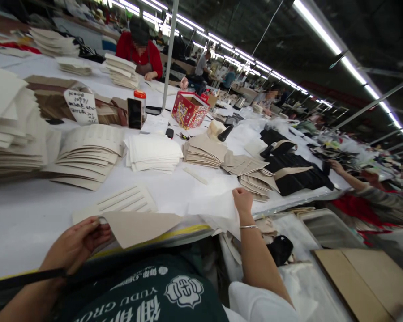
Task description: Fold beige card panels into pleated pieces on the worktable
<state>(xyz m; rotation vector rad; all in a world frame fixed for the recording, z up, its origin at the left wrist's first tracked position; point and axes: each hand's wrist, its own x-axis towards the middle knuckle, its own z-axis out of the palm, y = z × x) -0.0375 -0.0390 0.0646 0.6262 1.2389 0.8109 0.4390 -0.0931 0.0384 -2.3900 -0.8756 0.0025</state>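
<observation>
Near the front edge of the table, my left hand pinches the left end of a beige sheet piece, whose lower part curls over the yellow-marked edge. Behind that piece lies a cream panel with parallel slits or strips. My right hand is closed on a thin, translucent white sheet, which drapes down over the table edge. A fan of beige pieces lies just behind my right hand. Flat on the table is a narrow pale strip.
Stacks of cream panels and white sheets stand across the table. A phone leans beside a patterned red box. A metal pole rises behind. A co-worker in red sits opposite; a grey bin stands right.
</observation>
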